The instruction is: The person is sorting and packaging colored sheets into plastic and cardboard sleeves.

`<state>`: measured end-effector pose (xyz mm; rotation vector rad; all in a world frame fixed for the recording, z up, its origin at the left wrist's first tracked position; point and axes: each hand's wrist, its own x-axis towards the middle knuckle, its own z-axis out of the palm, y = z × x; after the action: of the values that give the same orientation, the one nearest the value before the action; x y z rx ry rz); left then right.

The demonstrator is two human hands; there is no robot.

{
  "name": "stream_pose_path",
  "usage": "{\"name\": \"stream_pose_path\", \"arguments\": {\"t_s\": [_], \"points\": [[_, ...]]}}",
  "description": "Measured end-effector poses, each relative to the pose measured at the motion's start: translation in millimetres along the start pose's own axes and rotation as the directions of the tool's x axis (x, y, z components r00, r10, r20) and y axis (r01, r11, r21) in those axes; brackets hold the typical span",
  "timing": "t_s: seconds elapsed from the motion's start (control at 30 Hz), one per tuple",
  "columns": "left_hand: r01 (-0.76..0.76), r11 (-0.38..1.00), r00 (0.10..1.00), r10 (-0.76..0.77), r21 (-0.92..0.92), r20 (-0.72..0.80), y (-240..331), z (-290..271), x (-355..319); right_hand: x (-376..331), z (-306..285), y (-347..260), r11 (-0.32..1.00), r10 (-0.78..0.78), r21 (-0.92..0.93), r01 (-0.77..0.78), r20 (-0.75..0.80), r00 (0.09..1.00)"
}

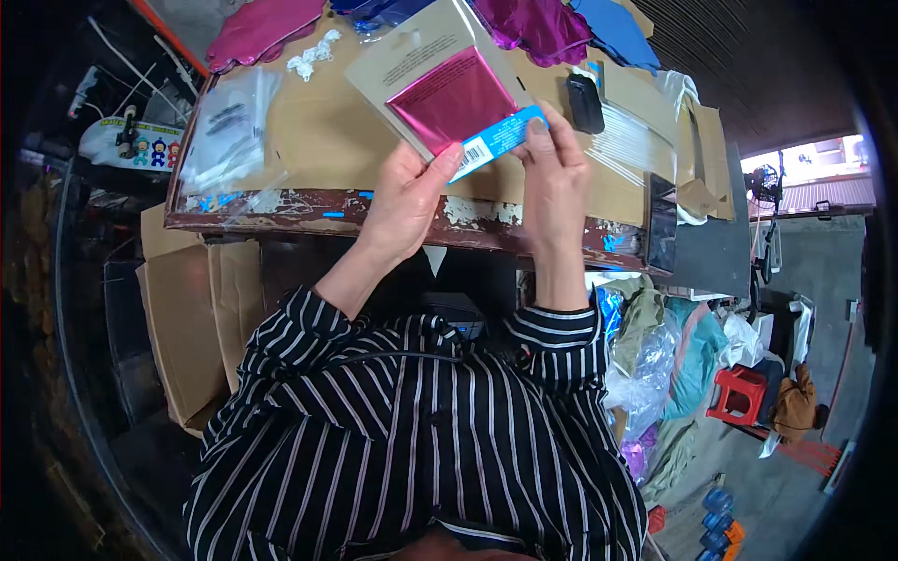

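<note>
Pink packet point(449, 98) on card point(404, 67): held above the near edge of the table point(290, 206), between both hands.

Card's long axis slants from upper left to lower right, its top end pointing away from the body; a blue label point(507, 136) runs across its lower end. Left hand point(410, 194) pinches the lower left corner, thumb at the barcode end of the label. Right hand point(558, 170) grips the opposite end of the label, thumb uppermost. Both hands are narrowed on the work; neither is clearly nearer. Clear plastic bags point(234, 154) lie on the table at left, contents indistinct. Cardboard box point(192, 309) stands below, at left; its inside is hidden.
</note>
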<state>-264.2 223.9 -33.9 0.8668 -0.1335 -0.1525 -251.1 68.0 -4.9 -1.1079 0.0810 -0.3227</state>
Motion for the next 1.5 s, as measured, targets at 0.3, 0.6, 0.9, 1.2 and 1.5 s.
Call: {"name": "stream_pose_path", "arguments": {"t_s": [0.3, 0.6, 0.9, 1.2, 1.5], "points": [[-0.067, 0.991, 0.997, 0.07, 0.112, -0.025, 9.6, -2.7, -6.2, -1.5, -9.6, -7.2, 0.994, 0.073, 0.066, -0.084, 0.153, 0.986], [-0.1, 0.969, 0.989, 0.123, 0.228, -0.086, 7.8, 3.9, -15.1, -7.1, -6.7, -1.3, 0.999, -0.014, 0.05, 0.009, 0.09, 0.996], [-0.18, 0.935, 0.967, 0.226, 0.305, -0.122, 2.8, 14.3, -12.8, -8.3, -5.0, 7.7, 0.991, -0.083, 0.109, 0.08, 0.021, 0.996], [-0.124, 0.926, 0.985, 0.159, 0.357, -0.072, 0.6, 2.6, -13.7, -25.4, -11.7, 26.0, 0.995, 0.082, 0.052, -0.087, 0.098, 0.992], [-0.123, 0.947, 0.992, 0.119, 0.297, 0.029, 2.7, 8.0, -14.1, -17.9, -13.8, 31.6, 0.986, 0.041, 0.161, -0.049, 0.051, 0.998]]}}
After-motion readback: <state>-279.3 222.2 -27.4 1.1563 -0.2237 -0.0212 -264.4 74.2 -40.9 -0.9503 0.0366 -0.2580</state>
